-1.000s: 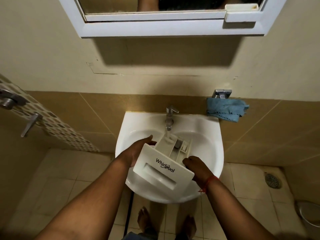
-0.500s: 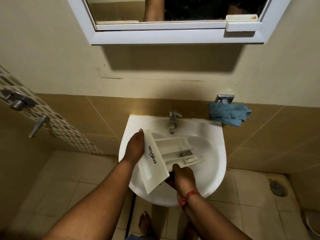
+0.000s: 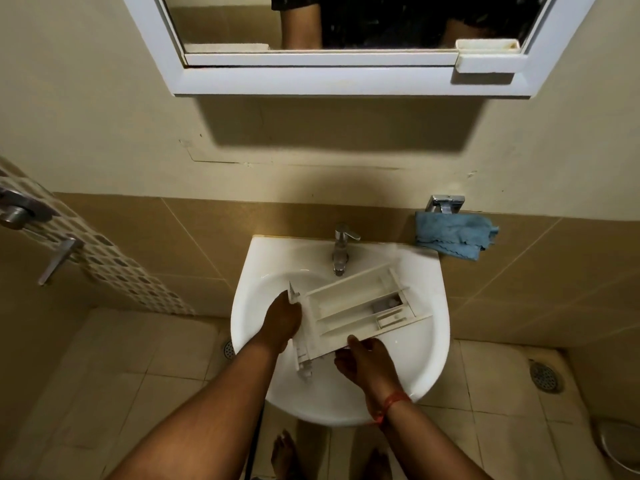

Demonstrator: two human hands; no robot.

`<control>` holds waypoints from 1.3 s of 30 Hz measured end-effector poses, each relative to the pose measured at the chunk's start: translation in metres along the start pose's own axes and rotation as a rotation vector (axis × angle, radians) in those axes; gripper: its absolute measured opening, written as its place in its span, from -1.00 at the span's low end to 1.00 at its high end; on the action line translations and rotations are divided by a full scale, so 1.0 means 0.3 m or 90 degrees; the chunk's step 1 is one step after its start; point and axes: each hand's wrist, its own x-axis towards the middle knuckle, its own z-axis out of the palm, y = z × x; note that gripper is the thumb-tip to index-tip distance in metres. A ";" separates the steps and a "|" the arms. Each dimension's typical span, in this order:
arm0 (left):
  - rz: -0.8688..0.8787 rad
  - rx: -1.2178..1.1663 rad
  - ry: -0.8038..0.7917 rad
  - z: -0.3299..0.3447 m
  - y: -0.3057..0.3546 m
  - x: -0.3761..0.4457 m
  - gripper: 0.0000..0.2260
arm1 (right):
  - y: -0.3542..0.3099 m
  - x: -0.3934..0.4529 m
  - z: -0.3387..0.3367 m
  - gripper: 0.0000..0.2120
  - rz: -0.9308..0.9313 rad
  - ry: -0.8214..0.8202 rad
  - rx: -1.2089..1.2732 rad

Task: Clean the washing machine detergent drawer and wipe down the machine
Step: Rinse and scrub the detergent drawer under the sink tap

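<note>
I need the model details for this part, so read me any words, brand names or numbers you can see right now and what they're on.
None can be read. The detergent drawer, held over the sink, has its front panel turned away, so no brand shows. The tap and the blue cloth show no lettering.

We've got the detergent drawer (image 3: 349, 313) over the sink (image 3: 429, 358), lying across the bowl just in front of the tap (image 3: 341, 247). Our left hand (image 3: 282, 322) is at its left end, our right hand (image 3: 363, 358) at its near edge. A cloth (image 3: 453, 235) hangs on the wall to the tap's right, with the mirror (image 3: 346, 74) above.
</note>
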 end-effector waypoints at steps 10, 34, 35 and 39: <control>-0.045 -0.048 -0.040 0.133 0.005 0.142 -0.67 | -0.115 0.107 -0.211 -0.74 -0.128 0.165 0.084; -0.199 -0.198 -0.051 0.115 -0.120 0.196 -0.73 | -0.020 -0.070 -0.121 -0.56 -0.391 0.124 -0.385; -0.199 -0.209 -0.043 0.102 -0.124 0.185 -0.75 | -0.023 -0.070 -0.118 -0.56 -0.395 0.114 -0.396; -0.204 -0.253 -0.022 0.060 -0.126 0.149 -0.89 | -0.033 -0.063 -0.109 -0.51 -0.456 0.060 -0.479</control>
